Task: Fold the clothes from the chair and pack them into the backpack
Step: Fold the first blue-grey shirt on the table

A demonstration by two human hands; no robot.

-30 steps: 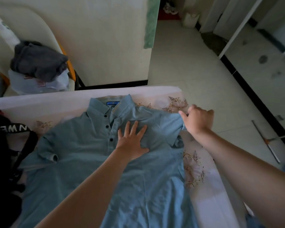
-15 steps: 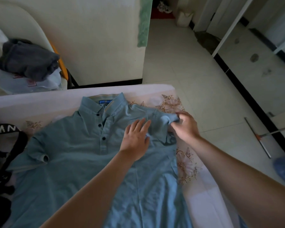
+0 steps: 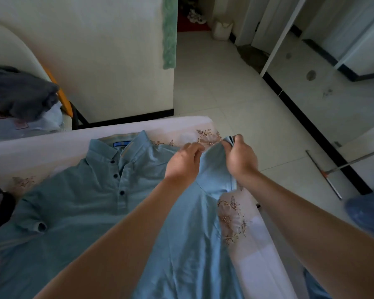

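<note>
Black backpack (image 3: pixel 0 203) straps show at the eight o'clock edge, just beside the near sleeve of a pale blue polo shirt (image 3: pixel 78 201). At ten o'clock, dark grey clothes (image 3: pixel 20 91) lie heaped on the chair (image 3: pixel 62 98). The shirt lies front-up and buttoned on a white flowered bed cover (image 3: pixel 235 223), filling the middle. Both forearms cross its lower half and hide part of it. Just right of centre, the left hand (image 3: pixel 185 162) has its fingers curled onto the shoulder fabric. The right hand (image 3: pixel 241 158) pinches the far sleeve (image 3: pixel 214 169) cuff, lifted off the cover. A green cloth (image 3: pixel 168 33) hangs at twelve o'clock. A floor squeegee (image 3: pixel 324 175) lies at three o'clock.
</note>
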